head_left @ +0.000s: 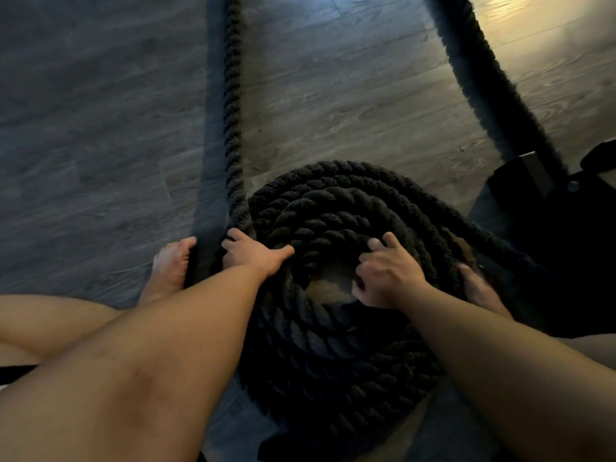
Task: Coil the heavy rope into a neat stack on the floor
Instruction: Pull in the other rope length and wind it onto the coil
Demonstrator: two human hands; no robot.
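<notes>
A wood-grain floor (333, 95) fills the view, and the rope (333, 201) sits on it right in front of the person, already wound into a round stack several turns wide and more than one layer deep, with a small bare hole at its centre. One strand (231, 111) runs straight away from the stack's left edge and looks like the length yet to be wound in. A second strand (483, 78) slants off toward a dark base (533, 208) at the right; where it ends cannot be told. The left hand (255, 256) lies where that straight strand meets the stack, its fingers (233, 235) curled over the outer turn and thumb spread across the top, probably to steer the incoming rope against the turn beside it. The right hand (388, 278) is at the hole's right rim, fingers (376, 244) bent and gripping an inner turn, likely bracing the stack so the heavy turns do not slide. A bare left foot (170, 266) rests beside the strand and a right foot (478, 290) touches the stack's far side, seemingly boxing it in.
</notes>
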